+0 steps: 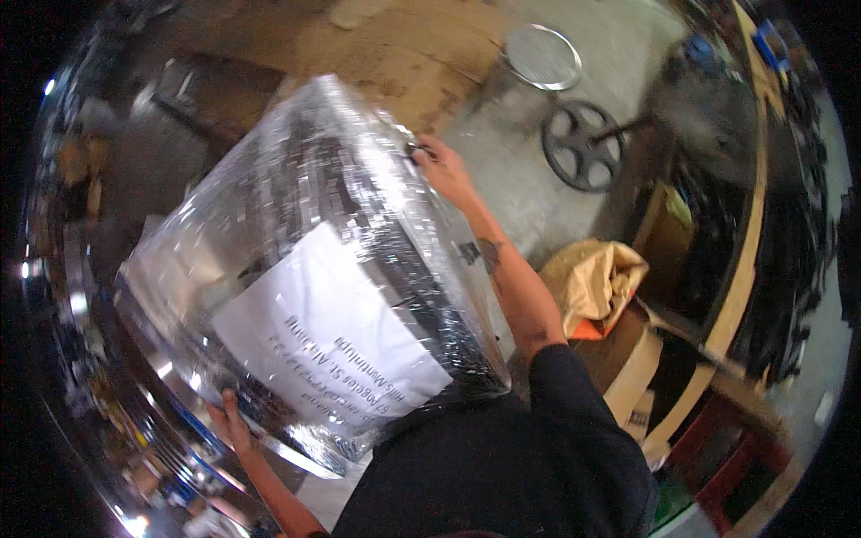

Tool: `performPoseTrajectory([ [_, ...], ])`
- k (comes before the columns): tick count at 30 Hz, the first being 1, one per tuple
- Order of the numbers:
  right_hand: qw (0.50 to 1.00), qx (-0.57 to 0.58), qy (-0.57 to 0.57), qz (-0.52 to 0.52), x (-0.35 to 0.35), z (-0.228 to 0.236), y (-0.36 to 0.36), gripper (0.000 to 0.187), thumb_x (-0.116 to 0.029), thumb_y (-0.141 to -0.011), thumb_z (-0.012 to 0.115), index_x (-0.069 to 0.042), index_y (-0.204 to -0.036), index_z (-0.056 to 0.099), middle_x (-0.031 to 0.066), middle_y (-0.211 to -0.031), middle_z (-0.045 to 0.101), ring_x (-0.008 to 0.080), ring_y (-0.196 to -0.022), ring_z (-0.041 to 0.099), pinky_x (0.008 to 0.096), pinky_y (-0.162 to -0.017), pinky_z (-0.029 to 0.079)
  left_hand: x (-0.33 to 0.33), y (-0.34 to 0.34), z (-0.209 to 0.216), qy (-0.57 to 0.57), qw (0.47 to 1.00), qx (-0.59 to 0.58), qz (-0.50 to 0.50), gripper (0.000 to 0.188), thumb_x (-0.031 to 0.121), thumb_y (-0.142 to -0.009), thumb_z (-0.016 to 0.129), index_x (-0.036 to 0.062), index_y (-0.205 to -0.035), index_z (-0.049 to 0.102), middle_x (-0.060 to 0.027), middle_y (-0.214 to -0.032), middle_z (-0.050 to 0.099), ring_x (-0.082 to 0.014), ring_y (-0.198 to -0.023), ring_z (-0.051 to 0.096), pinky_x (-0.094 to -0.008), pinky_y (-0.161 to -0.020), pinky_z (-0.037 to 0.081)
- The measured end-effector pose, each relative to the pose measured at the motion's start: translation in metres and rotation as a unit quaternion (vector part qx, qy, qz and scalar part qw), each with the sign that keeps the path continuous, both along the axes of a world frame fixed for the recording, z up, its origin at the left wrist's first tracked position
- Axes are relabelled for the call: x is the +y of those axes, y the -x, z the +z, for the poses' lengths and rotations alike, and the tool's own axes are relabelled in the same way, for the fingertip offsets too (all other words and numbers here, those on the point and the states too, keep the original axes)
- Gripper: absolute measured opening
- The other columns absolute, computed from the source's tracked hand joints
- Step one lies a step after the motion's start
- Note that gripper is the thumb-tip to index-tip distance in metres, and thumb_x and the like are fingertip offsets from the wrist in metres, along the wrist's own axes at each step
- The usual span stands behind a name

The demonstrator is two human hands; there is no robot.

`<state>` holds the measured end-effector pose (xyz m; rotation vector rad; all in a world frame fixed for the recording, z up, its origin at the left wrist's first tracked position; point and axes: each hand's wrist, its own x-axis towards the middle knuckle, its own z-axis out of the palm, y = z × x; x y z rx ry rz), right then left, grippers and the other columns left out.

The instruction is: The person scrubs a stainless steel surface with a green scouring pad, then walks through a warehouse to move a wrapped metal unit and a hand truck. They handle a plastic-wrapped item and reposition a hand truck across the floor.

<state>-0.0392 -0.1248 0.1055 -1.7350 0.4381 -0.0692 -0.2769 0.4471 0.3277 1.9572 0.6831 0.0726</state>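
A large, boxy package (296, 170) bound in shiny clear stretch film rests close against the front of my black shirt. Under the film lies a white printed sheet (314, 314), and dark and pale parts show through around it. My right hand (439, 169) grips the far right edge, fingers curled in, with that forearm running along the package's side. At the near left side, my left hand (235, 426) holds the lower edge; part of its fingers is hidden by the package. The package sits tilted in view and is slightly blurred.
Flattened brown cardboard (404, 45) covers the floor at the back. A round metal-rimmed stool seat (543, 57) and a black spoked wheel-like base (583, 143) stand back right. A brown paper bag (596, 278) and a wooden-framed shelf (744, 260) are at right. Blurred clutter fills the left.
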Motion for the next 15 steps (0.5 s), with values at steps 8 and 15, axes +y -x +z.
performPoseTrajectory([
  [8,0.96,-0.191,-0.181,0.094,0.035,0.179,-0.071,0.053,-0.042,-0.108,0.04,0.001,-0.132,0.06,0.0127,-0.137,0.059,0.0224,-0.123,0.055,0.0358,-0.109,0.039,-0.075,-0.026,0.046,-0.078,0.994,-0.028,-0.073,0.075,0.045,-0.087,0.078,0.0005,-0.138,0.047,-0.0145,-0.128,0.057,-0.025,-0.116,0.056,-0.0397,-0.101,0.043],
  [15,0.929,-0.115,-0.299,0.183,0.041,0.168,-0.117,0.044,-0.038,-0.105,0.041,0.0,-0.115,0.062,0.0129,-0.104,0.068,0.0197,-0.092,0.065,0.0335,-0.083,0.054,-0.106,-0.002,0.07,-0.148,0.988,-0.005,-0.04,0.076,0.053,-0.085,0.077,-0.0067,-0.126,0.053,-0.0246,-0.108,0.068,-0.038,-0.1,0.067,-0.0443,-0.089,0.051],
])
